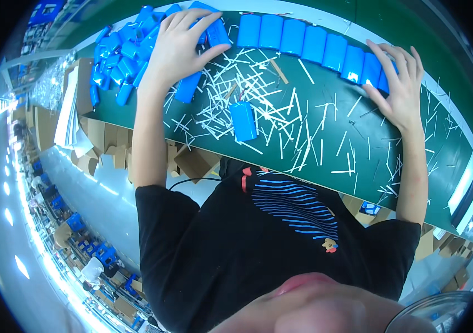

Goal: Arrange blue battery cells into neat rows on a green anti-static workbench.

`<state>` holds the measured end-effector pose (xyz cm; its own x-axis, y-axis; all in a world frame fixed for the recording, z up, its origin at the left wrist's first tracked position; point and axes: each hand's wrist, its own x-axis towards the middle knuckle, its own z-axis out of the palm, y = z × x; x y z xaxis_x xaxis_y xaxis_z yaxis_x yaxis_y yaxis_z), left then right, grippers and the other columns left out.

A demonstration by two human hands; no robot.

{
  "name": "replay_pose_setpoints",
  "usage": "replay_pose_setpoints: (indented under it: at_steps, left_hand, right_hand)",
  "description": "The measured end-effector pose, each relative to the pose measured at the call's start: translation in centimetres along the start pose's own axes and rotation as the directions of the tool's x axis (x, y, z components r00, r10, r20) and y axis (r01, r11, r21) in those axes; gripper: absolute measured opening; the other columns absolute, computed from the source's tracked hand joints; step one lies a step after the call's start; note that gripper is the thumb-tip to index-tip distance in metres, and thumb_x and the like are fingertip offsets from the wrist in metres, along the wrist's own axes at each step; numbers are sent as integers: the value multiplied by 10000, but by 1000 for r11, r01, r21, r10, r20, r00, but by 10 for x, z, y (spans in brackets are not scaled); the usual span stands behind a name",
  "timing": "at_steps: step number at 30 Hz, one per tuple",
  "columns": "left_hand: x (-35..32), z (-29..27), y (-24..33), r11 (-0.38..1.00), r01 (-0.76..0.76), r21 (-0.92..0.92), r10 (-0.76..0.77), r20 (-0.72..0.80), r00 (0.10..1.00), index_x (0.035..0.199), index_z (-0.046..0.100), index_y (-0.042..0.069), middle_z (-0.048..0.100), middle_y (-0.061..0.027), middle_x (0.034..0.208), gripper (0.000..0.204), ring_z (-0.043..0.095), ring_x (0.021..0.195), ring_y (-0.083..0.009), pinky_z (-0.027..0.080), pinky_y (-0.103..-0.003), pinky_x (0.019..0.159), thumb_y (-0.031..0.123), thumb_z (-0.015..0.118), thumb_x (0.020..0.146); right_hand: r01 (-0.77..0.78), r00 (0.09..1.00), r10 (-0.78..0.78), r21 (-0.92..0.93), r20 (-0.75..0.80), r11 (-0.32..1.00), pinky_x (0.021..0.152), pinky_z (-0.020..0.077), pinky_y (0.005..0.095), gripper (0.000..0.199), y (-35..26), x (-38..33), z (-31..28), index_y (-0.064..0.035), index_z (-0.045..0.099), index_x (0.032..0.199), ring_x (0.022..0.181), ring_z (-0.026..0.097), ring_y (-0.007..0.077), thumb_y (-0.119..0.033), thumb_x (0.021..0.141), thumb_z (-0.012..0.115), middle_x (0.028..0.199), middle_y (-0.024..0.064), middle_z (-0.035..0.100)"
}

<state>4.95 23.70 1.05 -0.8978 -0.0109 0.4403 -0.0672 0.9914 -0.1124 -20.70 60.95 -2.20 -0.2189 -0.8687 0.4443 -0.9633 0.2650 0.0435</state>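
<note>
While both hands lie spread, left hand (178, 47) on blue packs (119, 55), right hand (397, 83) ending pack row (314, 44), white strips (269, 111) littering between.

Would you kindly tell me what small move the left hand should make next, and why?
Probably close the left hand on one blue pack from the loose pile it rests on. The right hand steadies the end of the lined-up row, suggesting another pack joins it.
</note>
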Motion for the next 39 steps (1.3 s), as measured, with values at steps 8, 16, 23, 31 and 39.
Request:
replay_pose_setpoints:
  at_steps: [8, 16, 23, 31, 39]
  left_hand:
    - [-15, 12, 20, 993, 7, 116, -6, -13, 1000, 1454, 640, 176, 705, -42, 1257, 609, 589, 1282, -276, 309, -525, 1232, 468, 789, 940]
    - [-40, -29, 71, 915, 123, -385, -137, -8, 991, 1396, 680, 146, 637, -69, 1244, 631, 548, 1244, -291, 442, -442, 1106, 376, 890, 848]
    - [-41, -4, 109, 679, 119, -725, -220, -46, 974, 1382, 660, 93, 611, -106, 1381, 712, 600, 1160, -309, 469, -420, 1063, 284, 936, 754]
    - [-68, -25, 143, 800, 262, -540, -224, 137, 965, 1416, 647, 105, 671, -85, 1320, 797, 614, 1230, -289, 473, -415, 1090, 300, 974, 716]
    - [-91, -43, 141, 800, 411, -437, -316, 275, 908, 1457, 633, 103, 681, -57, 1369, 850, 589, 1304, -285, 458, -425, 1119, 314, 977, 709]
  right_hand:
    - [-10, 992, 21, 89, -122, 996, 1249, 294, 499, 420, -3, 4, -2, -123, 671, 1401, 1248, 568, 269, -331, 1069, 518, 1291, 82, 678]
    - [-73, 968, 123, 224, -218, 972, 1199, 321, 427, 317, 1, -5, 4, -137, 714, 1305, 1199, 592, 251, -252, 1059, 550, 1226, 34, 712]
    - [-76, 977, 122, 248, -175, 966, 1166, 333, 408, 295, 4, -3, 6, -137, 728, 1278, 1200, 595, 252, -244, 1073, 544, 1230, 29, 718]
    - [-103, 988, 125, 220, -92, 970, 1181, 346, 408, 311, 15, -8, 2, -130, 739, 1273, 1241, 598, 269, -265, 1101, 518, 1256, 42, 726]
    - [-125, 982, 155, 255, -103, 959, 1154, 366, 394, 298, 15, -11, 9, -148, 745, 1266, 1223, 612, 267, -283, 1103, 534, 1239, 37, 733]
